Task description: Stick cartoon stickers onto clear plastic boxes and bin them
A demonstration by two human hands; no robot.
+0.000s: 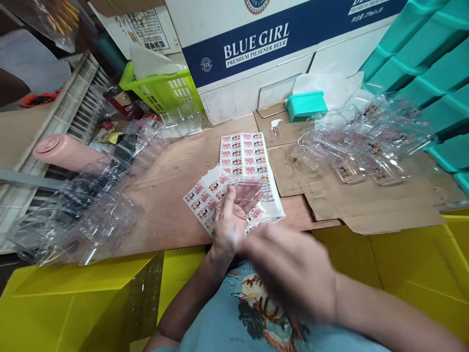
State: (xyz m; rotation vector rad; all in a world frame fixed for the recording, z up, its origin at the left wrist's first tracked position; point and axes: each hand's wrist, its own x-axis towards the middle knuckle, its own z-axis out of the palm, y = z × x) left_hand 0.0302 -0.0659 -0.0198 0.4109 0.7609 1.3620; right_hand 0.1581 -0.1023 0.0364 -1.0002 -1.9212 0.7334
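A clear plastic box is at the centre of the frame, gripped by the fingers of the left hand; its see-through edges are hard to make out. The right hand, at lower centre, is blurred, and I cannot tell whether its fingers are open or closed. Sticker sheets lie on the tabletop, partly hidden by the left hand. Turquoise containers are cut off at the right edge.

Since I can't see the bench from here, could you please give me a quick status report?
Left hand holding clear plastic case above sticker sheets. Right hand motion-blurred, grip unclear. Nothing seen blocking the case.
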